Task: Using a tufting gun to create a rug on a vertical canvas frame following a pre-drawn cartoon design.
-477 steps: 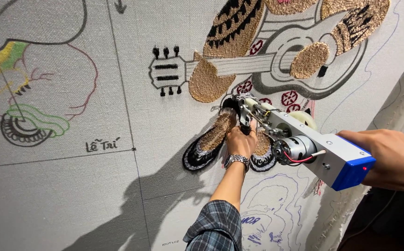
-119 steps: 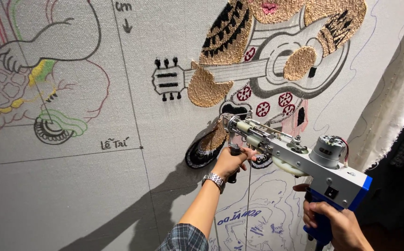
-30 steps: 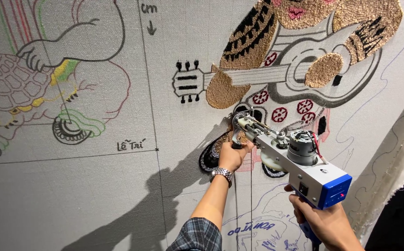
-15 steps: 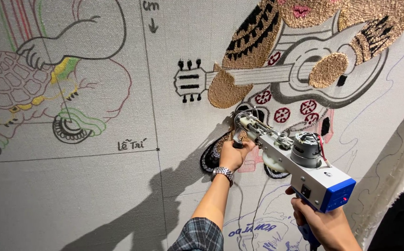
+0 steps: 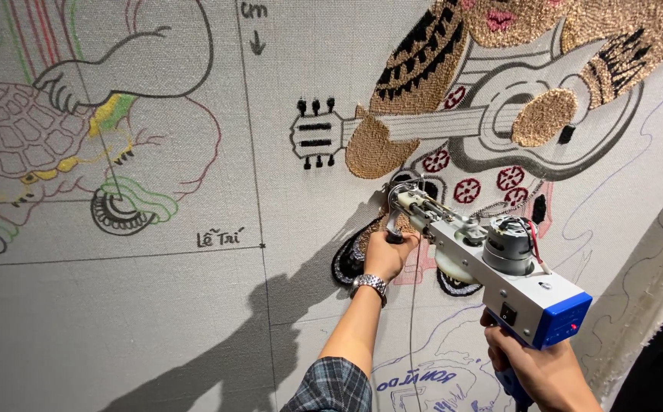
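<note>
Up against the stretched grey cloth (image 5: 194, 328), the person's left hand (image 5: 387, 254) is clenched round the front grip of a tufting gun (image 5: 492, 271), just under its needle end, which is pressed to the fabric. Lower and nearer me, the right hand (image 5: 541, 371) is wrapped tight on the blue rear handle, under the white and blue body with its round motor on top. By its looks the tool is stiff, metal and fairly heavy toward the back, so two hands, one at each grip, seem the sound way to carry it; the bare needle and gears at the nose are no place for fingers. A wristwatch (image 5: 369, 284) sits on the left wrist, above a plaid sleeve. Around the needle lie finished tufted patches: a guitar figure (image 5: 499, 114) above, dark ovals beside. Leftward the cloth is only drawn on, a turtle outline (image 5: 18, 141) well apart, leaving wide flat room; the cloth's frayed edge runs close on the right.
</note>
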